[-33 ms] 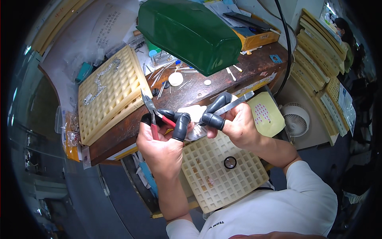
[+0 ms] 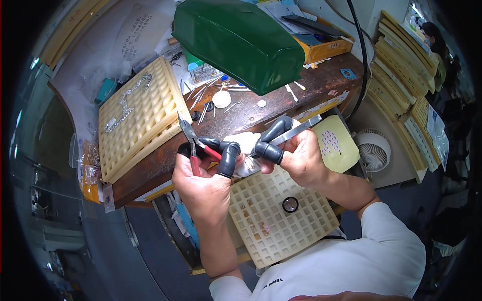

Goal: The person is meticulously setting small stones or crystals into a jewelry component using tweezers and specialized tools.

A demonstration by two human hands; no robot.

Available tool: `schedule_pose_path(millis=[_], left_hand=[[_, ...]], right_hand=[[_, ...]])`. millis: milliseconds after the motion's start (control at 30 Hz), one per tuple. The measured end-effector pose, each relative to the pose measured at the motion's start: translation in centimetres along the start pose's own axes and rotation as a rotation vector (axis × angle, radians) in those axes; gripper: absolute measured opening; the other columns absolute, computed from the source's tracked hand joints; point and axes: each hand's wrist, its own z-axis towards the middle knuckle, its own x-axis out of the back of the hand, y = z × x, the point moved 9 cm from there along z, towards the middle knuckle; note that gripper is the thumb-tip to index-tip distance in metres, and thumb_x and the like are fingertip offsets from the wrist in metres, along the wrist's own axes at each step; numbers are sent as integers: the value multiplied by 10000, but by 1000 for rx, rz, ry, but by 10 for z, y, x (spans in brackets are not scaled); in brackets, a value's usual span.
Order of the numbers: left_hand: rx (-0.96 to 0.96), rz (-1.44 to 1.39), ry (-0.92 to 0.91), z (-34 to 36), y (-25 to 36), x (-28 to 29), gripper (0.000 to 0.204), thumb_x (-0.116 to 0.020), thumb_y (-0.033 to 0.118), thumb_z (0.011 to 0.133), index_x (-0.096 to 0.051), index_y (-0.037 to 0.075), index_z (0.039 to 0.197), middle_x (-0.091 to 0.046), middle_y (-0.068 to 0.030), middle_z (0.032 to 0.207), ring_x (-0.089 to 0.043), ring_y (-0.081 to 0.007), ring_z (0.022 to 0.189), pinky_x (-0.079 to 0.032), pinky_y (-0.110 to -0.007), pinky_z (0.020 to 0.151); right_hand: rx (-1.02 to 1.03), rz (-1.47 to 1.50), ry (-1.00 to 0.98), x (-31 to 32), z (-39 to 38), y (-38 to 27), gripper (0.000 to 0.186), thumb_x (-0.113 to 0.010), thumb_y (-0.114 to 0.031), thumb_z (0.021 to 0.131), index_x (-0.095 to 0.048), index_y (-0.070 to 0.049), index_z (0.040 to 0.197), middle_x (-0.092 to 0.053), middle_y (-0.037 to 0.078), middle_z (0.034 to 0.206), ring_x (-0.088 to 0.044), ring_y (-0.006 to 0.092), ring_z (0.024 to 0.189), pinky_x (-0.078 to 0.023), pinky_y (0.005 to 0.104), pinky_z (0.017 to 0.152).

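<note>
Red-handled pliers [image 2: 195,150] rest in my left hand [image 2: 206,188], their metal jaws pointing up and away. Black rubber covers are on its thumb and some fingers, which pinch close to a tiny piece I cannot make out. My right hand [image 2: 304,158], with similar black covers, grips flat metal tweezers [image 2: 296,131]; their narrow end reaches toward the left fingertips. Both hands are close together above the bench edge. Just behind the fingertips shows a white, crumpled cloth-like thing [image 2: 242,142], partly hidden by the fingers.
Below my hands lies a cream compartment tray [image 2: 296,231] with small pieces and a black-rimmed loupe [image 2: 290,204]. Another tray [image 2: 145,120] bears a silvery chain [image 2: 124,103]. A green lamp hood [image 2: 236,45] hangs over the wooden bench [image 2: 241,111]. A white fan [image 2: 372,150] stands right.
</note>
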Motion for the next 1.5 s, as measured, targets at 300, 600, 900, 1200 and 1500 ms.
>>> schedule_pose_path(millis=[300,600,900,1200,1500], left_hand=[[47,-29,11,-2,0,-3,325,-740,-114,794,-492,-34,989,-647,-151,890,-704,-222,770,-639,-349,699],[45,-6,34,-2,2,-3,291,-739,-102,807,-503,-49,970,-644,-140,895,-702,-208,774,-627,-319,696],[54,-30,21,-2,0,-3,297,-749,-90,803,-508,-47,971,-653,-142,911,-704,-208,780,-622,-313,697],[27,-3,18,-2,1,-3,298,-763,-79,795,-526,-41,973,-654,-130,914,-695,-183,788,-607,-301,706],[-26,25,-19,-1,2,-4,301,-731,-119,803,-513,-40,995,-642,-140,913,-690,-208,804,-648,-352,718]], right_hand=[[190,-188,11,-3,-7,-15,176,-668,-8,907,-544,33,1025,-679,127,883,-699,166,764,-594,282,656],[547,-612,-64,-17,-23,-35,268,-688,116,841,-539,41,1051,-682,180,1006,-698,202,917,-587,307,797],[524,-621,-75,-16,-20,-32,254,-685,105,853,-545,35,1053,-693,186,1004,-703,200,915,-574,321,822],[217,-194,26,-7,-8,-20,121,-656,10,898,-612,48,1004,-697,117,883,-688,144,805,-569,269,713],[-39,47,-74,1,7,0,139,-637,-51,935,-635,59,1020,-695,120,877,-691,155,751,-577,269,672]])
